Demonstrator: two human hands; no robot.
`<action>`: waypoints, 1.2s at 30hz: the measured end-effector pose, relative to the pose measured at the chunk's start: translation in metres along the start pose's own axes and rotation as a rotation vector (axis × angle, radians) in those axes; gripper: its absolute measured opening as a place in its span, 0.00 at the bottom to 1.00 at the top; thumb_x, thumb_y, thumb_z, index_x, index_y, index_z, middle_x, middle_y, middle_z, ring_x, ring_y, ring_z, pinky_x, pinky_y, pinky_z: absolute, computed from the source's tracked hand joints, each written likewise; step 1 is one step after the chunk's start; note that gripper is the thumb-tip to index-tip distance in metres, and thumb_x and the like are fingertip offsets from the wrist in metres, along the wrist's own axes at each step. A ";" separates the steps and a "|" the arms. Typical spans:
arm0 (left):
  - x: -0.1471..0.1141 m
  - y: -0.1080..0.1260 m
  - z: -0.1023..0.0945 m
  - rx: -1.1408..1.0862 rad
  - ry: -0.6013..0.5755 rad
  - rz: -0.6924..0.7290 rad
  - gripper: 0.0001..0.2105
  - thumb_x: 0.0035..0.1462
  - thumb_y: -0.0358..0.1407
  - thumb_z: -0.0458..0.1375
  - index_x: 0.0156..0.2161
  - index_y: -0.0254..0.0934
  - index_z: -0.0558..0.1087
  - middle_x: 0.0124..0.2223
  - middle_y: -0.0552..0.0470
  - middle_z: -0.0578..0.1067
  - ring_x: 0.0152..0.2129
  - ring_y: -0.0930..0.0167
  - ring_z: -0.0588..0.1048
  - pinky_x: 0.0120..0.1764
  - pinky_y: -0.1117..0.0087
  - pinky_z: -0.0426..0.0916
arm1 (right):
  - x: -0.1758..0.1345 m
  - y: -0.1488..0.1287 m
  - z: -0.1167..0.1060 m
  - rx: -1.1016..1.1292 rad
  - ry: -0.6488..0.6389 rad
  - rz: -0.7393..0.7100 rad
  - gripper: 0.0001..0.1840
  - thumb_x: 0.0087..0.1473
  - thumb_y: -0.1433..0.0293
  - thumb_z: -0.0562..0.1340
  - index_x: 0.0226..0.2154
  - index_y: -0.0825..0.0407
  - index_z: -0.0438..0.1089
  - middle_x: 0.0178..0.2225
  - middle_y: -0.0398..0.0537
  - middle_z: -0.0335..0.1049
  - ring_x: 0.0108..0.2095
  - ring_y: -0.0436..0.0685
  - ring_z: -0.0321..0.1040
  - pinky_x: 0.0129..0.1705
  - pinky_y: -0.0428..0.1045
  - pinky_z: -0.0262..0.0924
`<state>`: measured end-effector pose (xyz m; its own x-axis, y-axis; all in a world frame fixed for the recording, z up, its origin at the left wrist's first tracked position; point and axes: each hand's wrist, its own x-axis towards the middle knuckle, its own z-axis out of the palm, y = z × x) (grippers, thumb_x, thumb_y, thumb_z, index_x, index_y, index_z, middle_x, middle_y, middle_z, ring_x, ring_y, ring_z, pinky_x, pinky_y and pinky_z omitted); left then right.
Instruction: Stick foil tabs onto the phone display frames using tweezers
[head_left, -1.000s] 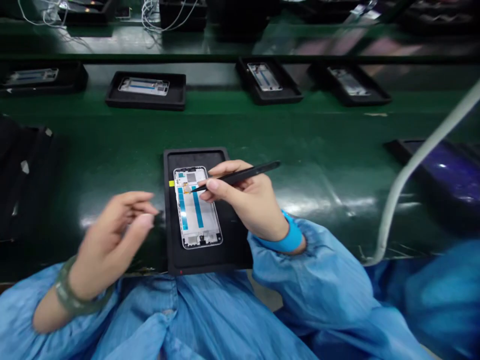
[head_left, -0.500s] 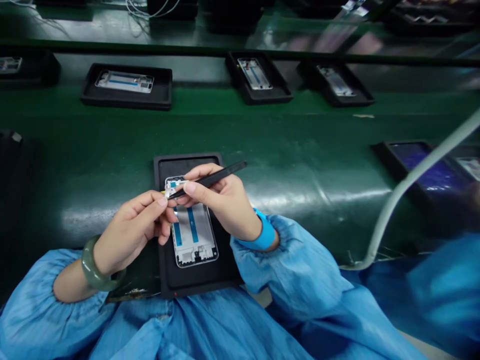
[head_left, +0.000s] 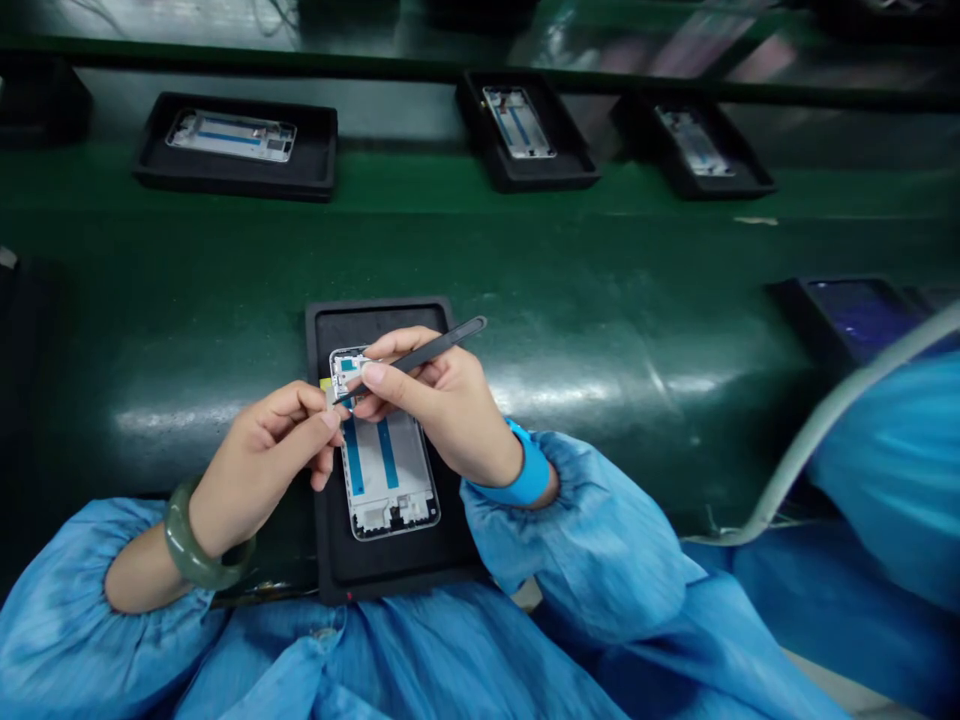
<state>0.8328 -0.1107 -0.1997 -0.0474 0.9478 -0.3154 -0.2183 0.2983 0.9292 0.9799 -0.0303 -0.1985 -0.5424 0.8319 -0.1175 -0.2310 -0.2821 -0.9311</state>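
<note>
A silver phone frame (head_left: 409,450) with blue strips lies in a black tray (head_left: 401,575) before me. My right hand (head_left: 442,400) is closed around black tweezers (head_left: 442,345), whose tip points down and left over the frame's upper left edge. There the fingers of my left hand (head_left: 262,445) pinch a small pale part with a yellow end (head_left: 326,385), right at the tweezers' tip. Its exact kind is too small to tell. My right fingers hide some of the frame's upper part.
Along the far strip of the green bench (head_left: 525,255) stand more black trays, one at left (head_left: 232,180) and others at right (head_left: 570,178), holding similar frames. A dark tray with a purple-blue sheet (head_left: 862,315), a pale hose (head_left: 795,450) and another person's blue sleeve (head_left: 892,480) are at right.
My left fingertips have shifted slightly and the yellow end shows more. The tweezers' tip stays near them. The view has tilted a little, and the blue sleeve at right has come further into sight.
</note>
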 end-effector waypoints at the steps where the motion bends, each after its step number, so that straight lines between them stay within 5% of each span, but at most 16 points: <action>1: 0.000 0.000 0.000 -0.002 -0.012 -0.007 0.10 0.53 0.40 0.61 0.29 0.36 0.68 0.26 0.58 0.69 0.17 0.80 0.66 0.19 0.79 0.63 | 0.000 0.000 -0.001 0.003 0.000 0.000 0.13 0.45 0.66 0.69 0.32 0.51 0.67 0.21 0.37 0.70 0.23 0.47 0.72 0.26 0.41 0.69; 16: 0.004 -0.004 0.002 0.149 0.059 -0.039 0.12 0.51 0.40 0.59 0.25 0.37 0.62 0.17 0.62 0.62 0.10 0.81 0.60 0.13 0.82 0.54 | -0.001 -0.004 -0.004 -0.067 -0.073 -0.016 0.12 0.44 0.66 0.69 0.30 0.51 0.67 0.22 0.38 0.70 0.24 0.47 0.73 0.28 0.42 0.70; 19: 0.004 0.008 0.007 0.190 -0.027 -0.207 0.10 0.51 0.41 0.57 0.26 0.37 0.63 0.17 0.62 0.64 0.07 0.82 0.56 0.10 0.81 0.48 | 0.005 -0.014 -0.011 -0.095 -0.113 -0.039 0.12 0.44 0.67 0.69 0.29 0.53 0.67 0.22 0.39 0.70 0.23 0.48 0.73 0.27 0.42 0.70; 22: 0.003 0.022 0.005 0.482 -0.258 -0.291 0.12 0.54 0.43 0.53 0.28 0.37 0.67 0.20 0.59 0.69 0.07 0.82 0.55 0.11 0.79 0.47 | 0.018 -0.019 -0.021 -0.087 -0.068 -0.110 0.12 0.44 0.67 0.69 0.29 0.55 0.66 0.21 0.39 0.70 0.23 0.48 0.73 0.26 0.42 0.70; 24: 0.006 0.026 -0.001 0.831 -0.322 -0.076 0.14 0.57 0.44 0.50 0.28 0.36 0.69 0.21 0.57 0.70 0.12 0.79 0.62 0.15 0.77 0.54 | 0.029 -0.017 -0.027 -0.104 -0.027 -0.153 0.13 0.45 0.66 0.68 0.30 0.55 0.66 0.22 0.40 0.70 0.23 0.48 0.73 0.26 0.42 0.70; 27: 0.022 0.023 -0.017 1.292 -0.114 0.479 0.13 0.59 0.43 0.51 0.36 0.37 0.72 0.32 0.51 0.74 0.29 0.69 0.73 0.29 0.68 0.66 | 0.041 -0.007 -0.034 -0.166 -0.015 -0.141 0.14 0.44 0.66 0.69 0.30 0.56 0.66 0.22 0.39 0.70 0.24 0.49 0.74 0.26 0.42 0.70; 29: 0.036 0.016 -0.028 1.424 -0.035 0.737 0.12 0.58 0.41 0.53 0.42 0.36 0.71 0.44 0.45 0.74 0.42 0.62 0.71 0.42 0.59 0.68 | 0.045 0.000 -0.035 -0.212 -0.029 -0.103 0.15 0.43 0.66 0.69 0.30 0.56 0.66 0.20 0.39 0.69 0.24 0.49 0.73 0.26 0.42 0.70; 31: 0.048 0.008 -0.037 1.431 -0.090 0.848 0.12 0.57 0.39 0.55 0.44 0.34 0.70 0.49 0.43 0.72 0.50 0.59 0.67 0.51 0.53 0.63 | 0.046 0.004 -0.036 -0.245 -0.040 -0.078 0.14 0.43 0.66 0.69 0.30 0.56 0.66 0.20 0.39 0.69 0.23 0.49 0.73 0.26 0.42 0.70; 36: 0.054 0.000 -0.043 1.359 -0.159 0.841 0.11 0.57 0.37 0.57 0.44 0.35 0.69 0.48 0.46 0.73 0.54 0.61 0.64 0.56 0.54 0.59 | 0.042 0.006 -0.037 -0.293 -0.048 -0.090 0.14 0.45 0.66 0.68 0.30 0.56 0.66 0.20 0.39 0.70 0.23 0.49 0.73 0.26 0.43 0.69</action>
<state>0.7880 -0.0640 -0.2247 0.4144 0.8624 0.2908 0.8064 -0.4961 0.3219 0.9855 0.0210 -0.2216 -0.5693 0.8219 -0.0199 -0.0406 -0.0523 -0.9978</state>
